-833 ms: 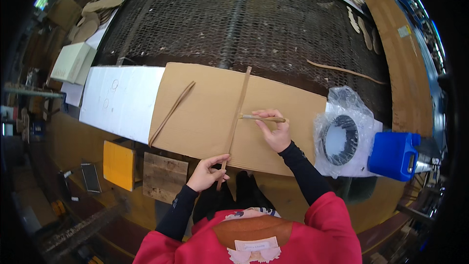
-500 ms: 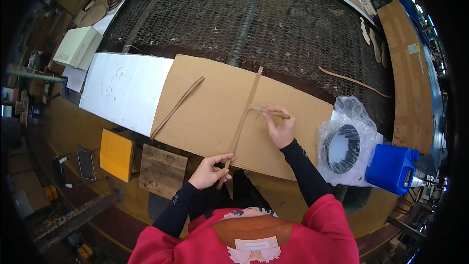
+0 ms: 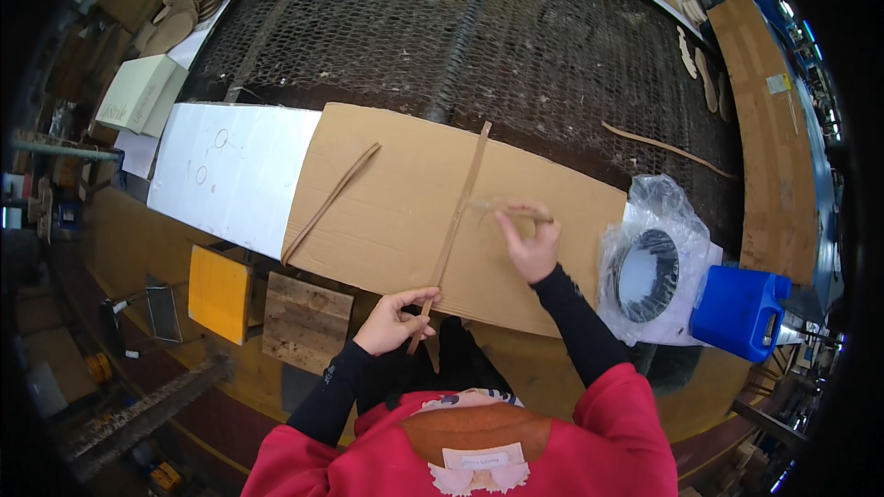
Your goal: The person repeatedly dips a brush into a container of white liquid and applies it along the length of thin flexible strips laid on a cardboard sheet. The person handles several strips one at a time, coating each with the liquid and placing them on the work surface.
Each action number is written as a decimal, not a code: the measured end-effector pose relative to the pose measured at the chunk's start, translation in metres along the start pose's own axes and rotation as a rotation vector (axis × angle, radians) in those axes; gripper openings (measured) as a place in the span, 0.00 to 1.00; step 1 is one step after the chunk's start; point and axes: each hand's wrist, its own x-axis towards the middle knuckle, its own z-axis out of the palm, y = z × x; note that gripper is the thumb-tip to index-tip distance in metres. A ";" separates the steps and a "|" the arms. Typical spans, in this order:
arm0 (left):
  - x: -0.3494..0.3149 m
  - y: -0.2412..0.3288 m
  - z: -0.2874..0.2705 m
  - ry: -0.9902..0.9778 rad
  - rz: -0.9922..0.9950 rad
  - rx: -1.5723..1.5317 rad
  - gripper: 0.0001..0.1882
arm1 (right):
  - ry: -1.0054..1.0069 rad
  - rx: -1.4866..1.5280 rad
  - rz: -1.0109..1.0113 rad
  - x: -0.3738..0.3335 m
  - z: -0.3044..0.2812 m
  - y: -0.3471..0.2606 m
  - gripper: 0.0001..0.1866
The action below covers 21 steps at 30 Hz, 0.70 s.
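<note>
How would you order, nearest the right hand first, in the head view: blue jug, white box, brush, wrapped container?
1. Brush, in the right hand
2. Wrapped container, to its right
3. Blue jug, farther right
4. White box, far left

Room left, obstacles right
We can cross the cardboard [image 3: 391,230] between the folded strip [image 3: 335,193] and long strip [image 3: 456,228]; rightward, our right hand [image 3: 534,248], tub [image 3: 645,278] and jug [image 3: 735,313] obstruct.
</note>
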 end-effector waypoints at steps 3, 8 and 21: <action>0.000 0.001 -0.001 -0.002 -0.001 0.004 0.28 | -0.002 0.028 -0.058 0.019 0.006 0.007 0.08; 0.000 0.000 -0.002 -0.003 0.009 -0.006 0.28 | -0.226 -0.071 -0.192 -0.009 0.008 -0.011 0.07; 0.000 -0.003 -0.005 -0.005 0.027 -0.013 0.27 | -0.248 0.094 -0.141 -0.026 0.011 -0.014 0.08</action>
